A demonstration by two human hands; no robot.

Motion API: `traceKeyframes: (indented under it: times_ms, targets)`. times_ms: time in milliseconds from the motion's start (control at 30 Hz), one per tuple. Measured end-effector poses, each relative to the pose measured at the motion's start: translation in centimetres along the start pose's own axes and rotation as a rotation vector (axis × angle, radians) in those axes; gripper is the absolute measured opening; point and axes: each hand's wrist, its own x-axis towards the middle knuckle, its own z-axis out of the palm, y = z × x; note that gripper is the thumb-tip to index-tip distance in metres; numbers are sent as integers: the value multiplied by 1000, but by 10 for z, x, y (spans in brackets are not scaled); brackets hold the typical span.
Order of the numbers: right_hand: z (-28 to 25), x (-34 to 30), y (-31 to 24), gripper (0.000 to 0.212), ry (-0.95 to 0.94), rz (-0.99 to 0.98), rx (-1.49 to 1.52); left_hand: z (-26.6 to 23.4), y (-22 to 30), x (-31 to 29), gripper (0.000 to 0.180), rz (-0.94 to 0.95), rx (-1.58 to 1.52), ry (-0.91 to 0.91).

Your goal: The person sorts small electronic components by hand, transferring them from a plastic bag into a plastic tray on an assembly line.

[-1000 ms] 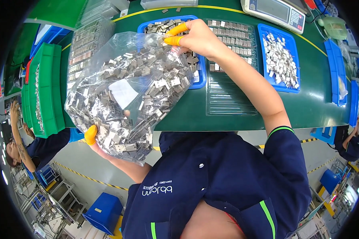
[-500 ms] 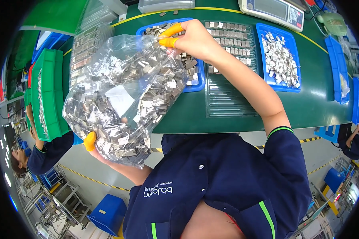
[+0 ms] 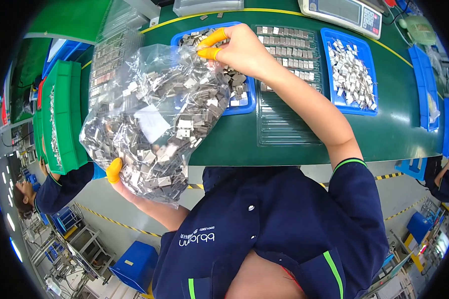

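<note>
A large clear plastic bag [image 3: 157, 124], full of small flat metal pieces and a white paper slip, is held tilted over the table's left part. My right hand [image 3: 242, 52] pinches its upper edge between thumb and fingers in yellow finger cots. Lower down, my left hand [image 3: 127, 187] grips the bag's bottom corner. The thumb in its yellow cot shows; the other fingers are hidden beneath the bag. Behind the bag, a blue tray [image 3: 252, 99] holds loose metal pieces, and the bag's upper end overlaps it.
Right of that tray, a clear ribbed tray [image 3: 289, 124] carries rows of pieces. A blue tray [image 3: 351, 74] of whitish parts and a scale [image 3: 341, 15] stand farther right. A green bin [image 3: 72, 119] is at the left, near another person [image 3: 60, 192].
The metal pieces inside the bag have shifted and the bag's surface has creased differently. Both hands keep their hold, almost in place.
</note>
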Motion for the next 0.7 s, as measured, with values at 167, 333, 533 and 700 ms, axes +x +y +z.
traceKeyframes:
  times_ms: [167,333,533,700]
  targets:
    - [0,0,5,17,-10,1,52,2,3,6,54,-123,-91,-162]
    - [-5,4,-6,17,-2,-48,-44,-3,10,11,53,-103,-41,-182]
    - [-6,17,-6,19,1,-47,-66,23,7,13,53,-138,-122,-277]
    - [-10,9,-7,19,29,-61,-67,19,5,22,53,-166,-128,-368]
